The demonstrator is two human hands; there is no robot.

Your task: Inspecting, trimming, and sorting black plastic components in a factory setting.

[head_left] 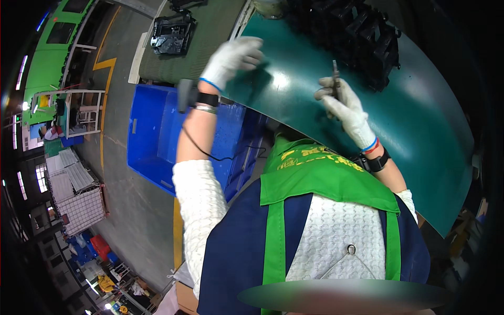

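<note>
My left hand (234, 59), in a white knit glove, hovers over the seam between the conveyor belt and the green table. Its fingers are loosely bent and somewhat apart, and nothing shows in them. Above the green tabletop (299, 86), my right hand (346, 109) is closed around a slim tool with a narrow metal tip (335, 68). The tip points away from me; the exact kind of tool is unclear. Past my right hand lies a heap of black plastic parts (370, 44). One black plastic housing (172, 35) rests on the conveyor belt (207, 29), beyond my left hand.
A large blue bin (148, 152) stands below the table's left edge, partly under my left forearm. A dark cable (202, 149) hangs across it from near my left wrist. At far left are yellow floor lines (107, 64), a wire cage (84, 210) and a green machine (52, 52).
</note>
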